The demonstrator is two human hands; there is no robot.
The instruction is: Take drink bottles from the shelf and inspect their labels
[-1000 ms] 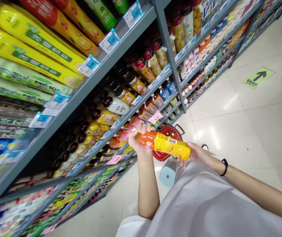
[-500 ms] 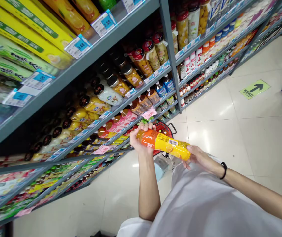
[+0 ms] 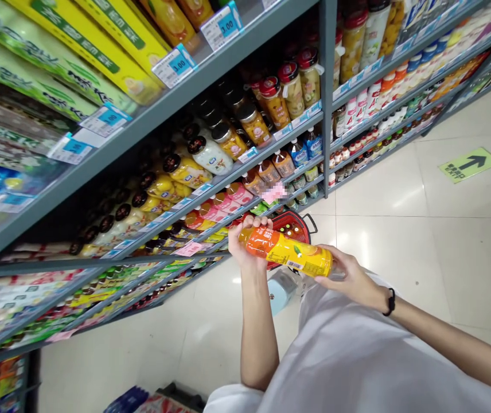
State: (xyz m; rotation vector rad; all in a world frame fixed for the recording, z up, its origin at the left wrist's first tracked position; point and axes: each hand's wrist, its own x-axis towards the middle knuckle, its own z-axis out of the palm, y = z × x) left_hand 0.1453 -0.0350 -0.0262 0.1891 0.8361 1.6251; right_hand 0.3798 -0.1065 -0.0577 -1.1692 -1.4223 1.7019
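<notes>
Btl point(image 3: 299, 255) is in both hands in front of the body, on its side approx., neck end at L hand point(image 3: 249, 241), base end at R hand point(image 3: 349, 275). Main change vs ½ s ago: btl has rolled on its long axis. Barcode was mid-label, now down by the lower edge; fruit-&-leaf print now shows along the top. R hand regripped too: it had fingertips under the base, now thumb's below & fingers lie over the far side, pinching the clear base end. L hand unchanged, curled tight round the neck; cap hidden in it, so can't tell if it's on. Work-wise, I'd read this as btl being turned in place, diff. side of label now facing up, L hand steadying, R hand prob. doing the turning. View's swung a bit as well: shelf point(image 3: 228, 67) sits further R in frame. Red bkt point(image 3: 306, 226) is low behind btl, partly blocked by it, w/ small round tops inside, too small to ID. Pale-blue thing point(image 3: 283, 293) below btl, can't tell what. Dark wristband point(image 3: 390, 302) on R wrist, clear of btl.
</notes>
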